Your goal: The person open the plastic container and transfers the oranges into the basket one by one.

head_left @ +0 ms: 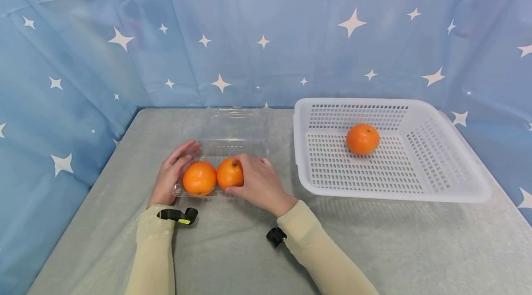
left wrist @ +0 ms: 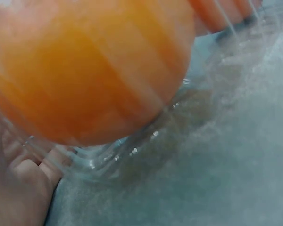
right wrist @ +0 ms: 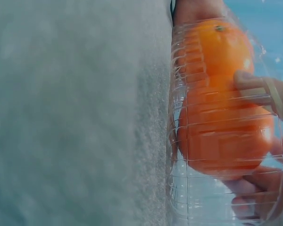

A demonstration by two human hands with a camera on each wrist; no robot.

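In the head view, two oranges sit side by side in a clear plastic clamshell box (head_left: 224,148) whose lid (head_left: 237,124) lies back, away from the person. My right hand (head_left: 262,182) grips the right orange (head_left: 230,174), with thumb and fingers around it. It shows through the ribbed plastic wall in the right wrist view as the lower orange (right wrist: 221,136). My left hand (head_left: 169,177) rests along the box's left side, next to the left orange (head_left: 199,178), its fingers extended. The left wrist view shows that orange (left wrist: 94,70) large and blurred behind the plastic.
To the right stands a white perforated plastic basket (head_left: 305,165) holding one orange (head_left: 363,139). Grey cloth covers the table (head_left: 224,249). A blue curtain (head_left: 266,64) with white stars hangs behind and along the left side.
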